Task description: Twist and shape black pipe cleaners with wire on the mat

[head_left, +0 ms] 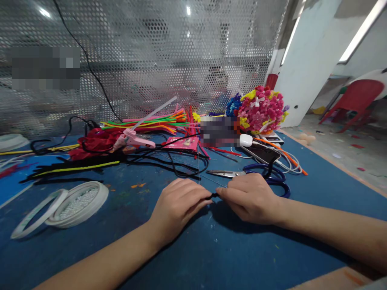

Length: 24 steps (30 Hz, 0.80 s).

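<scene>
Between my hands a short stretch of black pipe cleaner [214,195] shows, pinched from both sides. My left hand [179,203] is closed on it with fingertips together. Gripping the other side is my right hand [254,199], its fingers curled. A black fuzzy end [270,166] sticks up behind the right knuckles. Thin wires [198,165] rise near the fingertips; whether they join the pipe cleaner I cannot tell. Just behind my right hand lie blue-handled scissors [226,173], blades pointing left, handles partly covered by the hand.
Rolls of white tape [99,201] lie at left near black pipe cleaners [66,169]. Behind are a pink glue gun [139,139], coloured pipe cleaners [151,124] and a pink card [181,143]. A phone [263,154], white cable and flower bouquet [261,110] stand at right rear, before a perforated metal panel [169,52].
</scene>
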Available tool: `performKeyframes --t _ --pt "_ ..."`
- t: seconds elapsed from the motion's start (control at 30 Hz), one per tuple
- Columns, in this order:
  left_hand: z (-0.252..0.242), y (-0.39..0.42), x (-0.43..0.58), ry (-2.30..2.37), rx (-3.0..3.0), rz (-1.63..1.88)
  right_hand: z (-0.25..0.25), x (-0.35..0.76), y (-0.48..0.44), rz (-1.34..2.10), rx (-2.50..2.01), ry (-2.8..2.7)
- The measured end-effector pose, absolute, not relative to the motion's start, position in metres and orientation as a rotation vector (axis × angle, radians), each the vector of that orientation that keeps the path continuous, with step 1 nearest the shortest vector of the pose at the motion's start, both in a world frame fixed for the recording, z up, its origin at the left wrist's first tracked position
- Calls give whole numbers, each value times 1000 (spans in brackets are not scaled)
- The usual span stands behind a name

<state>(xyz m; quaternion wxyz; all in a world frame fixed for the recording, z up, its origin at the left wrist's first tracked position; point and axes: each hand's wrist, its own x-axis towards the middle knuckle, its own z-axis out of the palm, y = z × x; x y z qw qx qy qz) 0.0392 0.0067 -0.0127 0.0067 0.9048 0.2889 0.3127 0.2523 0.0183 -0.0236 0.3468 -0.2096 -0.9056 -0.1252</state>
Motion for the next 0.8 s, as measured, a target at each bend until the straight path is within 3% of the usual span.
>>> performKeyframes --t 0.23,0.5,0.6,0.8 --pt "-13 6 40 828 2873 985 -24 250 14 -344 -460 -2414" --pt "-9 2 58 1110 1844 769 -21 250 16 -351 -456 -2363" --pt "-9 3 51 1157 2103 952 -22 249 14 -136 -495 -2356" --pt "-1 -6 25 726 3226 1149 -17 249 7 508 -608 -2303"
